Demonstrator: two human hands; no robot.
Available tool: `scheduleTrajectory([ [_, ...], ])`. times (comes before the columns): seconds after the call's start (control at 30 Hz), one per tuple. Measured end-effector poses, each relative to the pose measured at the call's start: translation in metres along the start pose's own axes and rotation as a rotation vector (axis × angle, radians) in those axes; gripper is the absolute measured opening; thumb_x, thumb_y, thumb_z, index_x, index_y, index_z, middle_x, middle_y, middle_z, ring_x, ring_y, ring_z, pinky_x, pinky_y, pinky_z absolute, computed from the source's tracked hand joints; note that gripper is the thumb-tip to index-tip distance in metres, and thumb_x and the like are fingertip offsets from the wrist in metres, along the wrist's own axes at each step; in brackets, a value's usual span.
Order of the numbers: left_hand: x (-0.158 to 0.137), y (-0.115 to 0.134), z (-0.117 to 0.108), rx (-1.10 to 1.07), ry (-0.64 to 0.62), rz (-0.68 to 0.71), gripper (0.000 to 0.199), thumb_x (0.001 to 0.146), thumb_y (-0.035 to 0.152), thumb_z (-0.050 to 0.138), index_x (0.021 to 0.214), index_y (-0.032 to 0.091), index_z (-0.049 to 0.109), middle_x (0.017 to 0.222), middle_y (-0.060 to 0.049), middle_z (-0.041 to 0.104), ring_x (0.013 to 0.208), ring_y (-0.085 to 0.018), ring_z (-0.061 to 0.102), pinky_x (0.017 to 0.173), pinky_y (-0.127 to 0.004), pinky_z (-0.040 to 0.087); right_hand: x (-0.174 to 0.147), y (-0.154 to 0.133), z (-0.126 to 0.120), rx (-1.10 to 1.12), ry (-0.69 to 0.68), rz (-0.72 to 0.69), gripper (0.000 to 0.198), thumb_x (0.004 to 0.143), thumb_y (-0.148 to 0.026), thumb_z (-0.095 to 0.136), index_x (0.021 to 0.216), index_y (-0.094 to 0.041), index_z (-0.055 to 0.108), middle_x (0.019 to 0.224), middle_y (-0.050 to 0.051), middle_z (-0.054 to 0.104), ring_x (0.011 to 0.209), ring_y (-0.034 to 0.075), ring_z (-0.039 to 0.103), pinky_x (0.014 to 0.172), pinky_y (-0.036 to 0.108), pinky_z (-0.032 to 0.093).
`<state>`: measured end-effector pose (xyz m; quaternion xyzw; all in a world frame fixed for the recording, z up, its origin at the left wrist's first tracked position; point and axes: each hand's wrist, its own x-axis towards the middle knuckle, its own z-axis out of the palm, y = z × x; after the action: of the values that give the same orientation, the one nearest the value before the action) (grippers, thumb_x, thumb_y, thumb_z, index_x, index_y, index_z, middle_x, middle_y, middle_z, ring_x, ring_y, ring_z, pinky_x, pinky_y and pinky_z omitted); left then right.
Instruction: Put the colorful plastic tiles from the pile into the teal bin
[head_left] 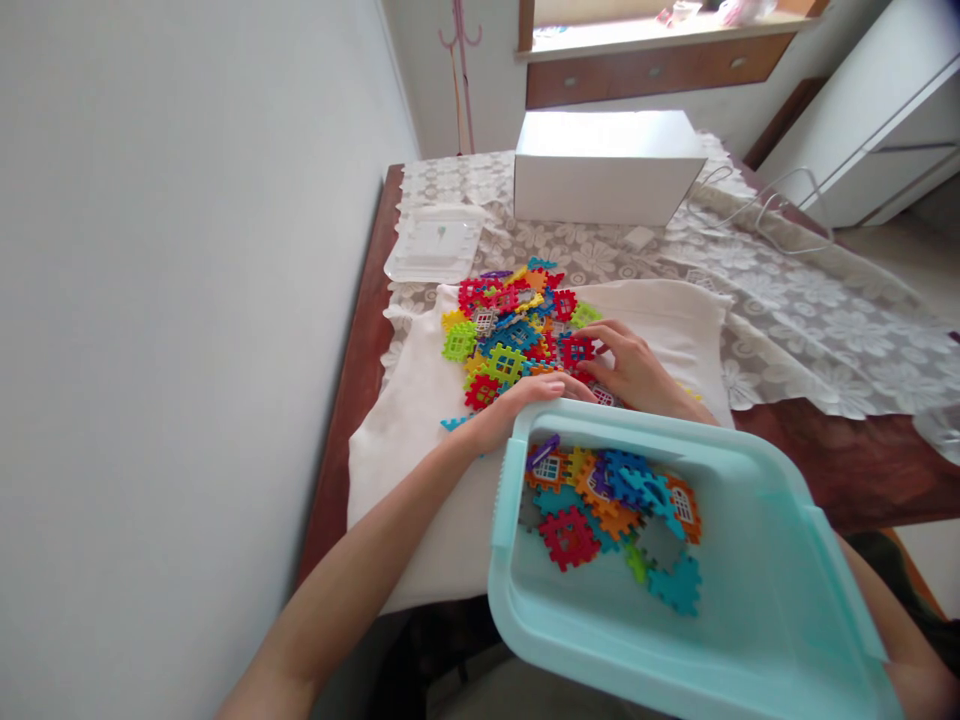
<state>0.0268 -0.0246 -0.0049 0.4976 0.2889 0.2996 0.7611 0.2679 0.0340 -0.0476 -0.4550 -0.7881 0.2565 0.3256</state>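
A pile of colourful plastic interlocking building pieces (pixel 506 362) lies on a white cloth (pixel 420 500). My right hand (pixel 634 365) is at the pile's right side, fingers curved and apart around a red building piece (pixel 577 351), which they touch. My left hand (pixel 536 392) reaches across the pile's near edge with its fingers stretched out. Part of it is hidden behind the rim of the light teal bin (pixel 750 520). The bin tilts towards me in front of both hands and covers part of my right arm. More pieces, including a red one (pixel 568 538), lie inside it.
A white box (pixel 600 185) stands at the back of the table on a lace tablecloth (pixel 810 310). To its left lies a white tray (pixel 435 245). A white wire stand (pixel 795 210) is at the back right. The wall (pixel 187 250) runs close along the left.
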Motion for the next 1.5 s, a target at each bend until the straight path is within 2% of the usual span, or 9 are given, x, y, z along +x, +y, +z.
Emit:
scheduleTrajectory([
  [0.17,0.0,0.001,0.0,0.016,-0.006,0.003,0.049,0.091,0.056,0.06,0.109,0.014,0.079,0.119,-0.013,0.076,0.102,-0.027,0.066,0.095,-0.036,0.049,0.002,-0.002,0.001,0.209,0.059,0.072,0.033,0.088,-0.032,0.076,0.121,-0.029,0.077,0.13,0.009,0.065,0.111,0.027,0.069,0.095,0.048,0.063],
  [0.3,0.001,0.001,-0.001,0.006,-0.007,0.007,0.05,0.089,0.056,0.061,0.109,0.014,0.078,0.123,-0.014,0.075,0.11,-0.029,0.065,0.094,-0.035,0.048,0.003,-0.008,-0.001,0.394,0.104,0.13,0.038,0.084,-0.033,0.08,0.121,-0.029,0.073,0.138,0.008,0.061,0.106,0.022,0.068,0.084,0.039,0.064],
  [0.5,0.001,-0.001,-0.001,-0.036,-0.012,-0.02,0.051,0.087,0.056,0.063,0.111,0.014,0.078,0.121,-0.015,0.076,0.107,-0.029,0.066,0.088,-0.034,0.049,0.002,-0.01,0.005,0.299,-0.007,0.216,0.054,0.082,-0.035,0.079,0.134,-0.029,0.066,0.126,0.006,0.069,0.081,0.018,0.067,0.074,0.038,0.062],
  [0.6,0.001,-0.001,0.0,-0.034,-0.012,-0.011,0.051,0.088,0.056,0.063,0.111,0.014,0.079,0.12,-0.014,0.076,0.105,-0.028,0.066,0.087,-0.033,0.049,0.001,-0.01,0.01,0.321,0.031,0.207,0.053,0.086,-0.036,0.075,0.137,-0.029,0.064,0.12,0.004,0.071,0.087,0.019,0.068,0.08,0.039,0.062],
  [0.73,0.001,0.0,-0.001,-0.013,-0.016,-0.007,0.05,0.089,0.056,0.062,0.111,0.014,0.079,0.122,-0.014,0.074,0.106,-0.028,0.066,0.092,-0.034,0.049,0.0,-0.009,0.01,0.265,0.11,0.155,0.039,0.091,-0.03,0.069,0.13,-0.027,0.069,0.115,0.005,0.075,0.103,0.024,0.071,0.099,0.045,0.06],
  [0.9,0.001,0.0,-0.001,0.0,-0.01,0.002,0.05,0.09,0.056,0.062,0.109,0.014,0.079,0.124,-0.014,0.074,0.106,-0.028,0.066,0.093,-0.034,0.049,0.001,-0.013,0.004,0.269,0.241,0.133,0.029,0.093,-0.033,0.071,0.121,-0.026,0.072,0.106,0.004,0.075,0.099,0.023,0.071,0.103,0.046,0.058],
  [1.03,0.001,-0.002,-0.002,-0.029,-0.021,0.006,0.049,0.09,0.056,0.062,0.109,0.014,0.079,0.124,-0.013,0.073,0.108,-0.028,0.065,0.09,-0.033,0.049,0.004,-0.022,-0.001,0.433,0.311,0.19,0.03,0.086,-0.043,0.082,0.111,-0.027,0.074,0.089,0.0,0.068,0.084,0.02,0.066,0.089,0.04,0.062],
  [1.23,0.001,0.0,-0.001,-0.018,-0.019,0.005,0.051,0.09,0.057,0.062,0.109,0.013,0.079,0.124,-0.015,0.075,0.107,-0.029,0.066,0.09,-0.034,0.049,0.002,-0.032,-0.009,0.75,0.294,0.237,0.025,0.082,-0.038,0.087,0.102,-0.029,0.075,0.099,0.001,0.073,0.085,0.019,0.066,0.079,0.036,0.06],
  [1.5,0.001,0.0,0.0,-0.01,-0.004,0.009,0.049,0.09,0.058,0.064,0.107,0.015,0.08,0.127,-0.014,0.076,0.117,-0.032,0.067,0.098,-0.035,0.05,-0.009,-0.047,-0.018,1.102,0.112,0.214,0.023,0.083,-0.032,0.093,0.101,-0.027,0.08,0.093,-0.001,0.073,0.076,0.011,0.063,0.069,0.022,0.054],
])
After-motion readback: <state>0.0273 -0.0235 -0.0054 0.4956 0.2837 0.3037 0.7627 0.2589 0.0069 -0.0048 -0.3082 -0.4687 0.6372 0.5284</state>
